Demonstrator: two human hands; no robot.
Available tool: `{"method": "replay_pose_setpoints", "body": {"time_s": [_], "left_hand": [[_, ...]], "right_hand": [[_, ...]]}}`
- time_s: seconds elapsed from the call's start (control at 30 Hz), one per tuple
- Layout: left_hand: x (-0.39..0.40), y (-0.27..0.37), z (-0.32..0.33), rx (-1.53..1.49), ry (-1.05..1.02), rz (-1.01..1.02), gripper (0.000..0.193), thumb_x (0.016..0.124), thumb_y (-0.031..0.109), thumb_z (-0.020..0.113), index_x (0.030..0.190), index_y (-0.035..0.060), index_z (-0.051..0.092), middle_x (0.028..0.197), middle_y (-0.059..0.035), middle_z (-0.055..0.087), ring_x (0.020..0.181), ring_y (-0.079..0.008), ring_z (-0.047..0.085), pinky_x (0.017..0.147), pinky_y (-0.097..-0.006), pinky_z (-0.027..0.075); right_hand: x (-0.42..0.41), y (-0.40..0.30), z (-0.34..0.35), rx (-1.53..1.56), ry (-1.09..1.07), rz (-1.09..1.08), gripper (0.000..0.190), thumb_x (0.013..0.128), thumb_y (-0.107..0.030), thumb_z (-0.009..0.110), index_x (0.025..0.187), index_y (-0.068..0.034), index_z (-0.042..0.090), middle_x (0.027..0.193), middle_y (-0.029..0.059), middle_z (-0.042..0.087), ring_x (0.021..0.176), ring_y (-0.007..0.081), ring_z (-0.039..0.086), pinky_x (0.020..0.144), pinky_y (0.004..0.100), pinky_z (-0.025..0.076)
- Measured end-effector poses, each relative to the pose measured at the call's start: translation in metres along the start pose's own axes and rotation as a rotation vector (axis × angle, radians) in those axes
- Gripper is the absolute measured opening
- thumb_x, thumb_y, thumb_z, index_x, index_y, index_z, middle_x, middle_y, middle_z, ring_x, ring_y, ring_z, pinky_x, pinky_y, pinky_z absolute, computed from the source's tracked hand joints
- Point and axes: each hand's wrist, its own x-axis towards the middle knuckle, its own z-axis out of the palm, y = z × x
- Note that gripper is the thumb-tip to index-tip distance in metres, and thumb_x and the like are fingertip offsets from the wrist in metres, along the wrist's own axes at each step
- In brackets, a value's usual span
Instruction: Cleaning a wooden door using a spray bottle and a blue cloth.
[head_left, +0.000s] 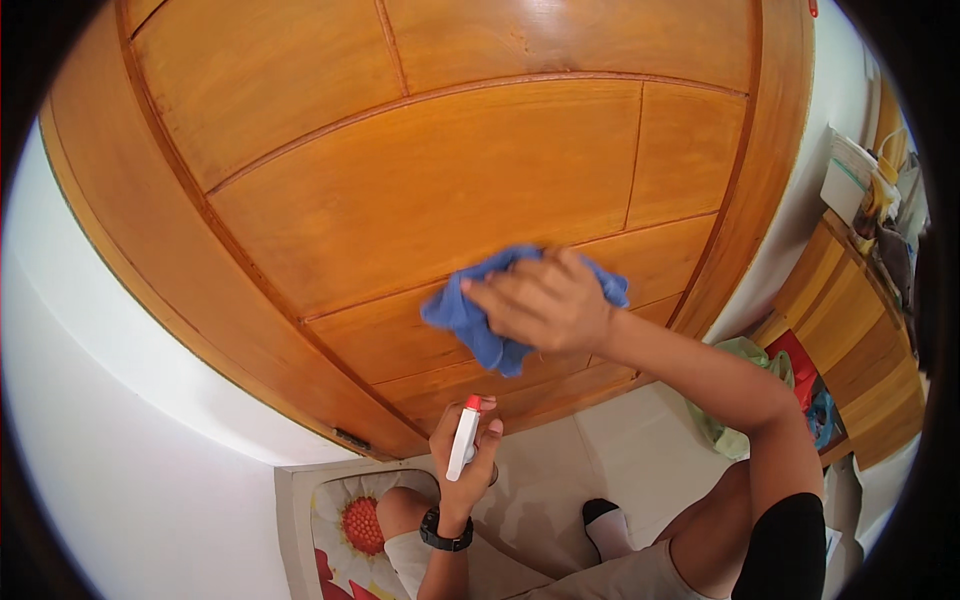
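Under my right hand (546, 304) a crumpled blue cloth (480, 330) lies against the lower part of a varnished wooden door (450, 180). The fingers are bent over the cloth and slightly blurred. Lower down and to the left, my left hand (461, 450) grips a spray bottle by its neck. Its white trigger head (463, 442) with a red nozzle points toward the door. The bottle's body is mostly hidden by the hand and wrist. A black watch (446, 529) is on the left wrist.
A flower-patterned mat (330, 517) lies at lower left on the pale tiled floor (622, 427). On the right stands a wooden cabinet (855, 330) with papers and cloths on top. Plastic bags (731, 439) sit beside it. White wall (150, 360) borders the door frame at left.
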Motion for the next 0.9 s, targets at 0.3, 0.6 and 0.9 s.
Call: {"method": "replay_pose_setpoints", "body": {"time_s": [0.3,0.6,0.9], "left_hand": [[-0.002,-0.008,-0.002,0.032,-0.013,0.011,0.022,0.090,0.006,0.072,0.111,0.0019,0.067,0.107,-0.0041,0.068,0.074,-0.0054,0.054,0.062,-0.0203,0.041],[0.006,-0.005,-0.002,0.001,0.024,0.015,0.022,0.088,0.001,0.069,0.110,0.0019,0.067,0.107,-0.0048,0.067,0.075,-0.0056,0.054,0.061,-0.0202,0.040],[0.004,-0.004,-0.008,-0.029,0.021,-0.024,0.021,0.091,0.007,0.071,0.111,0.0019,0.067,0.102,-0.0014,0.066,0.068,-0.0027,0.047,0.059,-0.0191,0.037]], "right_hand": [[-0.074,-0.024,0.003,0.116,-0.276,-0.382,0.040,0.086,-0.020,0.066,0.124,-0.009,0.071,0.106,-0.0010,0.062,0.091,0.0137,0.056,0.071,0.0330,0.042],[0.013,0.015,-0.013,-0.103,-0.040,-0.111,0.037,0.081,-0.021,0.067,0.116,-0.010,0.072,0.100,-0.0002,0.061,0.084,0.0162,0.056,0.068,0.0321,0.039],[-0.065,-0.035,0.009,0.073,-0.286,-0.281,0.042,0.083,-0.016,0.067,0.125,-0.010,0.070,0.101,0.0006,0.061,0.092,0.0154,0.059,0.068,0.0324,0.041]]}}
